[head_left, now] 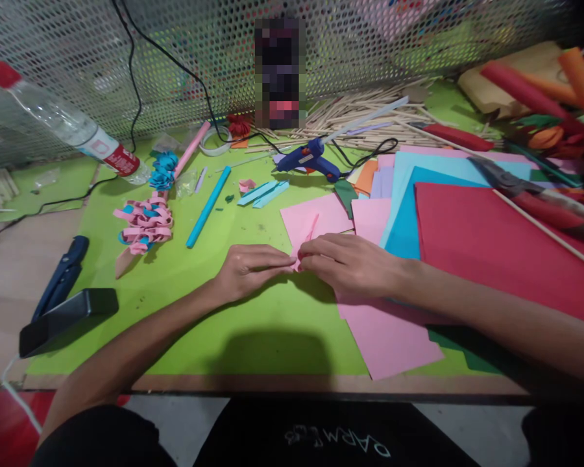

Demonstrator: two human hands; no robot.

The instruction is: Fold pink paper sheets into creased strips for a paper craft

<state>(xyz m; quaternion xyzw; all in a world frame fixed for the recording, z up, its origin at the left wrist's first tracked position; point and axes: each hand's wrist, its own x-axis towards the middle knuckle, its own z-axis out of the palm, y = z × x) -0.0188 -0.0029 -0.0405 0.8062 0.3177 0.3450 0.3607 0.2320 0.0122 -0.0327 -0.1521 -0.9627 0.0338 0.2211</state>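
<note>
Both hands meet at the middle of the green work surface, over a small curled pink paper strip [314, 225]. My left hand [253, 267] has its fingers pressed together, with the tips on the strip's left end. My right hand [353, 264] pinches the same strip from the other side, its fingers bent and covering most of it. One thin end of the strip sticks up above the fingertips. Just behind lies a square pink sheet [296, 217], and further pink paper sheets [389, 334] lie beneath my right wrist.
A blue glue gun [305, 157] lies behind the hands. Left are a blue paper roll [208, 207], a pink-and-blue paper flower stem [148, 220], a bottle [85, 133], a stapler [61, 275] and a black box [68, 321]. Red sheets [491, 246] and red-handled pliers [535, 201] are right.
</note>
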